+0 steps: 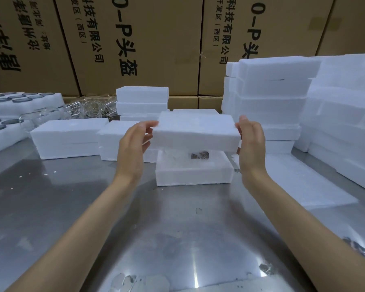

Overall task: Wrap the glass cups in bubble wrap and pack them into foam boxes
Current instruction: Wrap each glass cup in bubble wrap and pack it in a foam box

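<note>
Two hands hold a white foam lid (195, 131) in the air just above the open foam box base (194, 171) that sits on the steel table (177, 239) in the middle of the scene: the left hand (135, 142) pinches the lid's left end between thumb and fingers, and the right hand (251, 144) grips its right end the same way. Inside the base a wrapped bundle (199, 155) shows in the gap, presumably a cup in bubble wrap (only a dark patch is plain). This box looks one step from closed. Closed foam boxes (66, 140) lie to the left and a stack (142, 102) stands farther back, so several appear packed, while bare glass cups (78, 109) at far left remain to be wrapped. The lid's long axis runs left to right, matching the base, its broad face tilted slightly toward the camera.
</note>
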`<control>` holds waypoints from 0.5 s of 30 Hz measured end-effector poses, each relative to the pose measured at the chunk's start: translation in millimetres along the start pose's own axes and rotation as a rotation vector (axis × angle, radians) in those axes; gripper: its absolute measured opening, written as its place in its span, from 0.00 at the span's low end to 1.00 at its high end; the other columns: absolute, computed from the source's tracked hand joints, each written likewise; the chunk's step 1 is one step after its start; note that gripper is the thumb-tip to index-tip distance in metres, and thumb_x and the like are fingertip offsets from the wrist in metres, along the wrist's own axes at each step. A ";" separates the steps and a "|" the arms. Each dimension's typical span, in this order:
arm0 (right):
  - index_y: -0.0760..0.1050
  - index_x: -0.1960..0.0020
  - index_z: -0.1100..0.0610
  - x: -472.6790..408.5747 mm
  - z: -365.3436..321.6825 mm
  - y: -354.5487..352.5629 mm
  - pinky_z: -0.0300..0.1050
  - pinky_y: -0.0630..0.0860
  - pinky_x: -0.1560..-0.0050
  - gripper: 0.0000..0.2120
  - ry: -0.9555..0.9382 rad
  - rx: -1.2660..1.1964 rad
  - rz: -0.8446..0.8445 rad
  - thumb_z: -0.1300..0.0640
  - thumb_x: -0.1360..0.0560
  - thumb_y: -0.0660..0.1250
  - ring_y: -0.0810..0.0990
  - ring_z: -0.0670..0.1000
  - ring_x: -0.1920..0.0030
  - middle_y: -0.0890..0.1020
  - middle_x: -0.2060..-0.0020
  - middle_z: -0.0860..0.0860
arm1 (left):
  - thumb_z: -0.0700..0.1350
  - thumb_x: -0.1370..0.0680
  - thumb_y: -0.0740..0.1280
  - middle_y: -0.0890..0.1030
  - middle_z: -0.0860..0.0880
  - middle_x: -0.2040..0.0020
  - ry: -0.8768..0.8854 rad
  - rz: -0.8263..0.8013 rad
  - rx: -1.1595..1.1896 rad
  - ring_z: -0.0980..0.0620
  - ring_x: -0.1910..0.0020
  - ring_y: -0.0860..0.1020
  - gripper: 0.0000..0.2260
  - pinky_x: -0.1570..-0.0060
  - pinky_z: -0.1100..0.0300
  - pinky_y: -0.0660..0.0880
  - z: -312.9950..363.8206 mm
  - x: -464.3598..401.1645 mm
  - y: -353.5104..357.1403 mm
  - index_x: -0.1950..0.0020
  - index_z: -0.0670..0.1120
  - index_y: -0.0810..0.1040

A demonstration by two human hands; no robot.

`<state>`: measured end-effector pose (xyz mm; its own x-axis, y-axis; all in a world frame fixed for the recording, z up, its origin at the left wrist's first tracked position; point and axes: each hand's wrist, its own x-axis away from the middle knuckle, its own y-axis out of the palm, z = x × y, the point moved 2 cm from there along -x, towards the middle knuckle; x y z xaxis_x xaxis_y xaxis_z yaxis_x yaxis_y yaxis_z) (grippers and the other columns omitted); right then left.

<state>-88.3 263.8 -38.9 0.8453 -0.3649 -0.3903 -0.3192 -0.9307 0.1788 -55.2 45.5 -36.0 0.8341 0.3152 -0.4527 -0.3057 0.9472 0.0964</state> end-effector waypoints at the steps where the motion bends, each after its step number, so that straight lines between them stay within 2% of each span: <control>1: 0.69 0.58 0.51 2.0 1.3 0.1 0.42 0.71 0.57 0.11 0.009 0.008 0.005 0.45 0.22 0.61 0.72 0.43 0.60 0.73 0.62 0.43 | 0.47 0.16 0.55 0.80 0.56 0.50 0.004 0.022 0.003 0.58 0.50 0.77 0.14 0.42 0.62 0.74 -0.4 1.7 -2.1 0.51 0.53 0.80; 4: 0.68 0.60 0.52 5.8 6.7 0.6 0.38 0.65 0.64 0.07 0.044 0.067 -0.011 0.55 0.25 0.64 0.68 0.44 0.64 0.70 0.65 0.43 | 0.47 0.18 0.59 0.79 0.58 0.56 -0.002 0.060 0.011 0.58 0.53 0.76 0.11 0.50 0.63 0.75 -0.4 2.3 -0.2 0.55 0.51 0.79; 6: 0.67 0.62 0.52 6.2 8.4 0.1 0.39 0.63 0.66 0.08 0.062 0.086 -0.019 0.58 0.26 0.63 0.67 0.44 0.65 0.69 0.67 0.43 | 0.48 0.19 0.62 0.78 0.59 0.59 -0.027 0.072 0.008 0.60 0.57 0.75 0.07 0.58 0.67 0.74 -4.9 1.9 1.1 0.51 0.50 0.79; 7: 0.66 0.62 0.52 6.0 8.5 -0.1 0.39 0.62 0.66 0.08 0.063 0.094 -0.026 0.59 0.26 0.62 0.66 0.43 0.67 0.69 0.67 0.42 | 0.48 0.19 0.63 0.78 0.57 0.57 -0.049 0.070 0.004 0.60 0.57 0.75 0.07 0.59 0.67 0.74 -7.8 2.3 0.8 0.48 0.50 0.79; 10: 0.66 0.63 0.52 6.2 8.7 0.4 0.37 0.63 0.67 0.08 0.059 0.124 -0.051 0.59 0.27 0.62 0.66 0.39 0.71 0.68 0.68 0.42 | 0.47 0.21 0.66 0.75 0.50 0.51 -0.111 0.034 -0.006 0.55 0.54 0.75 0.09 0.56 0.64 0.74 -16.1 2.6 -0.2 0.41 0.51 0.78; 13: 0.67 0.63 0.52 7.5 10.9 1.5 0.28 0.65 0.70 0.08 0.036 0.148 -0.073 0.61 0.27 0.62 0.66 0.35 0.73 0.68 0.67 0.43 | 0.46 0.21 0.67 0.73 0.51 0.53 -0.134 -0.003 -0.057 0.55 0.53 0.74 0.14 0.53 0.64 0.73 -21.3 1.9 -1.0 0.36 0.51 0.76; 15: 0.67 0.62 0.52 7.7 11.2 1.6 0.26 0.65 0.70 0.08 0.032 0.152 -0.077 0.61 0.27 0.62 0.67 0.35 0.72 0.69 0.66 0.43 | 0.45 0.21 0.67 0.73 0.51 0.53 -0.150 -0.010 -0.072 0.55 0.53 0.74 0.15 0.51 0.62 0.73 -22.7 1.3 -1.7 0.34 0.50 0.76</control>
<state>-87.1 259.3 -51.6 0.8819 -0.2940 -0.3685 -0.3123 -0.9499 0.0105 -64.1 43.0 -56.9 0.8949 0.3159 -0.3154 -0.3246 0.9455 0.0260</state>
